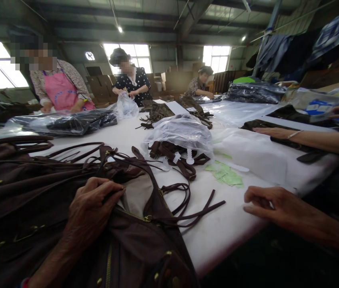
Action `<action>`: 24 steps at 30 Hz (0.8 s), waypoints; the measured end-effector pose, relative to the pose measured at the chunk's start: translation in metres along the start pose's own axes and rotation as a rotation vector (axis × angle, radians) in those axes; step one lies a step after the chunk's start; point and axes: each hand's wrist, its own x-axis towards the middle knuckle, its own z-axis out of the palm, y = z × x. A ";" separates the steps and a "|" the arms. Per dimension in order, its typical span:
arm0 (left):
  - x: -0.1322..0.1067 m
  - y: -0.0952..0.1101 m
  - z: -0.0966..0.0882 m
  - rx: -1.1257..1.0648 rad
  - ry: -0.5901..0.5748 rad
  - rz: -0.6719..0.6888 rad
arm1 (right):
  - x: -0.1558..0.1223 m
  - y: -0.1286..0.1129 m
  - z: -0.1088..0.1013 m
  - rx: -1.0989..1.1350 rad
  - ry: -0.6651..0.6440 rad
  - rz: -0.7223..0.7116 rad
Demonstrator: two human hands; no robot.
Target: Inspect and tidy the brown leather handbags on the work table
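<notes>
A dark brown leather handbag with brass zippers and long thin straps fills the lower left of the table. My left hand is closed on the rim of its opening, thumb and fingers pinched together beside the pale lining. The brass zipper lies open along the mouth. My right hand hovers at the table's front edge, apart from the bag. Its fingers are loosely curled with a gap to the thumb, and they hold nothing. Thin brown strap ends trail across the white table between my hands.
Beyond the bag lie a clear plastic bag over brown straps and green paper slips. At right, a co-worker's hands rest on dark bags. Several people work across the table among plastic-wrapped bags.
</notes>
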 end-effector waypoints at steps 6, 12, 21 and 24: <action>-0.001 0.000 0.001 0.013 -0.007 -0.010 | 0.067 -0.016 -0.005 -0.103 0.166 -0.086; -0.004 0.004 -0.001 0.034 -0.004 -0.035 | 0.094 -0.003 0.009 -0.115 0.131 -0.063; -0.002 0.013 -0.005 0.058 -0.048 -0.063 | 0.063 0.012 -0.003 0.263 0.168 -0.015; -0.004 0.018 -0.008 0.035 -0.069 -0.093 | 0.064 -0.018 0.006 0.286 0.115 -0.124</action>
